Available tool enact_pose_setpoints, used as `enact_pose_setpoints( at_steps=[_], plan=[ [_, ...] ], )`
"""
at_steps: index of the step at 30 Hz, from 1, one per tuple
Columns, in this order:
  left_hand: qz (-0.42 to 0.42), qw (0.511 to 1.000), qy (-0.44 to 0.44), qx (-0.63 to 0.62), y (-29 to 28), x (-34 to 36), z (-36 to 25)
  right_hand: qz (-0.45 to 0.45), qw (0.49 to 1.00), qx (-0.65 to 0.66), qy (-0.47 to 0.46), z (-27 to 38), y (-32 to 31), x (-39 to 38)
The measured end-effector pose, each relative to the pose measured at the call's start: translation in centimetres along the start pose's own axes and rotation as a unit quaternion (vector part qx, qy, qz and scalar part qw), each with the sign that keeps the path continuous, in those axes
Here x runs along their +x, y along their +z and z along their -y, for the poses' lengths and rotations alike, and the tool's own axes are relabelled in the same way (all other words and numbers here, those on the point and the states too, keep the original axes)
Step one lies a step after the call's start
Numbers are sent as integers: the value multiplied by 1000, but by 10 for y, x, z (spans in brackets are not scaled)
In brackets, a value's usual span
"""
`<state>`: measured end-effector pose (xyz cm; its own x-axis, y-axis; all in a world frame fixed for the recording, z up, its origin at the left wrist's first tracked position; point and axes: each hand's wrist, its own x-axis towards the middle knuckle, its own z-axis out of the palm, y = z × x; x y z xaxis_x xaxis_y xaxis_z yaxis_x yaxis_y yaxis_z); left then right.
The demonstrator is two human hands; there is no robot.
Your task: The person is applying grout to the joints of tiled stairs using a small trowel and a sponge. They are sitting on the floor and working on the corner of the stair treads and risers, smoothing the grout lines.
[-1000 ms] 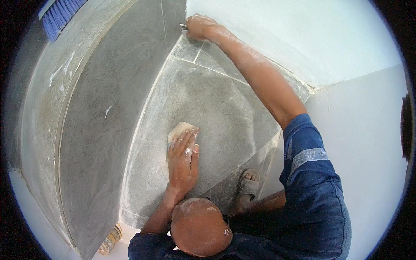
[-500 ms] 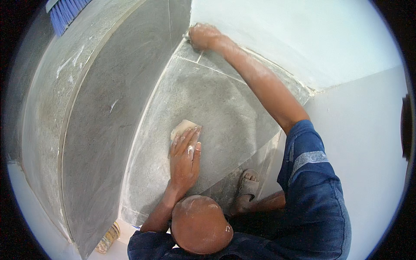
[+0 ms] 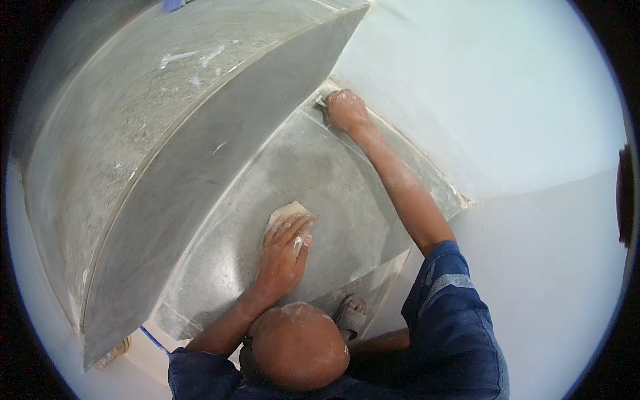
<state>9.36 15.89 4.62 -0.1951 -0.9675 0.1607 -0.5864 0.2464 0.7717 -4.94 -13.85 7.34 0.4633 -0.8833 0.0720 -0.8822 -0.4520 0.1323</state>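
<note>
Palm down, my left hand [image 3: 283,259] presses on a cream-coloured flat piece [image 3: 287,212] lying on the grey slab [image 3: 333,177]. Its whitened fingers cover much of the piece, whose far edge shows past the fingertips. My right arm reaches to the far corner, where the slab meets the white wall [image 3: 480,87]. There my right hand [image 3: 347,111] is closed like a fist, next to a pale joint line. Something small and pale [image 3: 321,101] pokes out at its left side, too covered to name. White dust coats both hands.
A dark grey upright face [image 3: 220,157] rises along the slab's left, topped by a rough grey ledge [image 3: 127,120] with white smears. Blue bristles [image 3: 175,4] show at the top edge. A yellowish container [image 3: 113,353] stands at the lower left, near a thin blue strip [image 3: 155,340].
The view has turned and shifted, so most things sit lower in the picture. My right hand has moved slightly away from the corner. My left hand stays on the cream piece.
</note>
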Motion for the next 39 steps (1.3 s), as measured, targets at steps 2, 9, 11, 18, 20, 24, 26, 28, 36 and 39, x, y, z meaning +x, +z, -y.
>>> enact_pose_setpoints(
  at_steps=[2,9,11,18,20,24,26,28,36,39],
  plan=[
    [-5,1000,-9,-14,-3,-5,-2,33,998,27,-38,19,4,-17],
    [2,1000,-9,-27,-7,-10,5,31,995,87,23,6,-31,1],
    [8,999,6,-40,-7,-6,5,57,981,173,64,-25,-27,24],
    [36,998,-9,-53,-8,-3,5,179,966,173,72,-48,2,61],
    [37,997,-17,-66,-8,-5,8,173,970,166,38,-30,10,54],
    [41,997,-16,-62,-9,-8,11,220,963,152,-24,-13,5,56],
    [44,997,-13,-69,-10,-7,7,206,956,208,6,-22,5,56],
    [50,996,-16,-73,-8,-3,6,243,939,239,48,-28,-10,60],
    [50,996,-15,-67,-7,-4,9,243,946,212,10,-3,-17,55],
    [50,996,-13,-66,-4,-3,11,255,955,148,-35,15,-14,44]
  ],
)
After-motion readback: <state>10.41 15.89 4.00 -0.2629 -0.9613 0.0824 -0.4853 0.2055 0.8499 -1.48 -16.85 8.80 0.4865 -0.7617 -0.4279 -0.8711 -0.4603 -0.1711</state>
